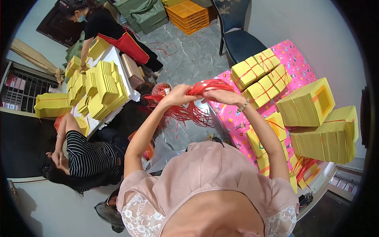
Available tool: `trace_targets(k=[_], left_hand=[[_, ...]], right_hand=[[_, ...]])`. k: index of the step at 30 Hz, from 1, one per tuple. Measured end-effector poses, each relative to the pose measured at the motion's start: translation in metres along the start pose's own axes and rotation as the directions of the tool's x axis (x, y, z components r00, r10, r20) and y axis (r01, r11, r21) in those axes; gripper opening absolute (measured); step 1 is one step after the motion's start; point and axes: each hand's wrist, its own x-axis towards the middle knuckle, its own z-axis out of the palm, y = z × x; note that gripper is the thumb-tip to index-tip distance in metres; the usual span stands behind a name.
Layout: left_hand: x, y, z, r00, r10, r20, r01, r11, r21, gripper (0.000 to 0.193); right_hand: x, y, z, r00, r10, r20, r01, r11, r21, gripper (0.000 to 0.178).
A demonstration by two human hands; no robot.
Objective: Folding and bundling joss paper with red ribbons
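Note:
A thick bundle of red plastic strings (199,115) is held up in front of my chest, its loose ends fanning out to the left and hanging down. My left hand (177,95) is closed round the bundle. Beside it, my right hand (222,96), with a beaded bracelet on the wrist, also grips the strings, its fingers partly hidden among them. On the right, nearest my right hand, yellow paper stacks (254,85) tied crosswise with red string sit on a table with a pink patterned cover (290,51).
More tall yellow stacks (323,134) and loose red strings (304,170) are at the right. A dark chair (244,45) stands behind the table. At left, two people are by a white table (125,75) with yellow paper piles (104,85). Orange crates (188,16) stand at the back.

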Motion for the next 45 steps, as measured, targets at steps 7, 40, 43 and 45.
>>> trace_targets(k=[7, 40, 43, 45], left_hand=[[0.007, 0.002, 0.009, 0.989, 0.093, -0.116, -0.102, 0.992, -0.075, 0.034], [0.012, 0.012, 0.114, 0.776, -0.569, 0.273, 0.342, 0.016, -0.940, 0.037], [0.008, 0.020, 0.113, 0.911, -0.221, 0.348, 0.356, -0.004, -0.935, 0.042], [0.009, 0.038, 0.111, 0.961, -0.249, 0.125, 0.231, 0.464, -0.855, 0.044]], right_hand=[[0.014, 0.023, 0.023, 0.960, 0.271, -0.069, -0.195, 0.825, 0.530, 0.032], [-0.092, 0.003, 0.073, 0.962, -0.156, -0.223, -0.010, 0.798, -0.602, 0.017], [-0.106, 0.013, 0.071, 0.927, -0.176, -0.332, -0.056, 0.808, -0.587, 0.016], [-0.115, 0.017, 0.072, 0.916, -0.133, -0.378, -0.124, 0.802, -0.584, 0.015]])
